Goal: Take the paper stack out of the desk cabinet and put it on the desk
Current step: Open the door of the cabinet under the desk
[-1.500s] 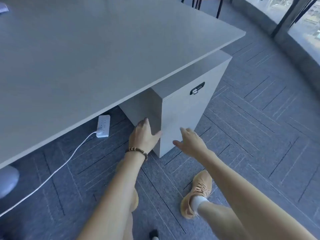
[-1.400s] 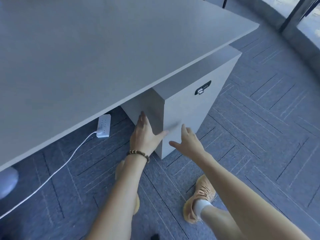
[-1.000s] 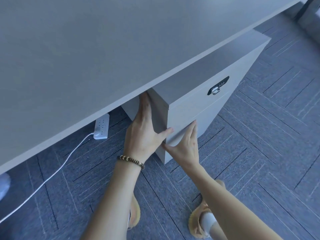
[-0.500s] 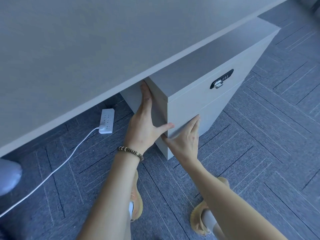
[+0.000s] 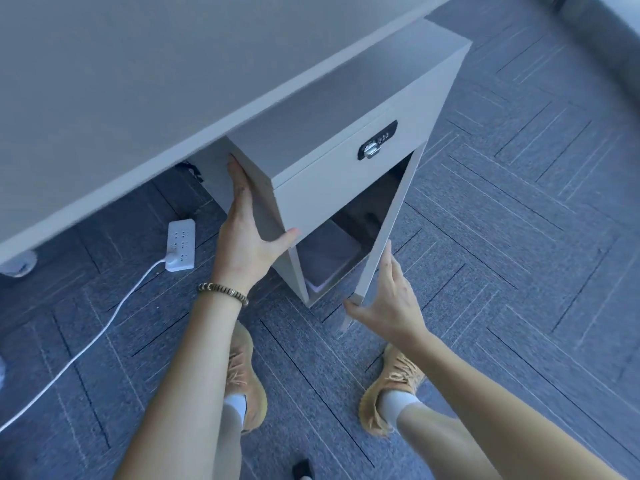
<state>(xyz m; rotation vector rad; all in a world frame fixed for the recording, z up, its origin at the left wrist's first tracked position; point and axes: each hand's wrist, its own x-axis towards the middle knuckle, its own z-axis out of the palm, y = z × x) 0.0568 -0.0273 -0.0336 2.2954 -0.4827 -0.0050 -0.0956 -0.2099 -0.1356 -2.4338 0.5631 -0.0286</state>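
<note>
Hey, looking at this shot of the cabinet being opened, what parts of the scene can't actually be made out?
- Paper stack: head view, only a pale corner shows; the cabinet door and dark interior hide the rest.
- Lock: its dial markings are too small to read.
- Right hand: fingertips wrap behind the door's edge.
- Left hand: its palm is pressed against the cabinet side, unseen.
- Desk: cut off by the top and left edges.

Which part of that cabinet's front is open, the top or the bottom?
The lower door, swung out by the right hand. The upper drawer, the one with the lock, sits shut.
</note>
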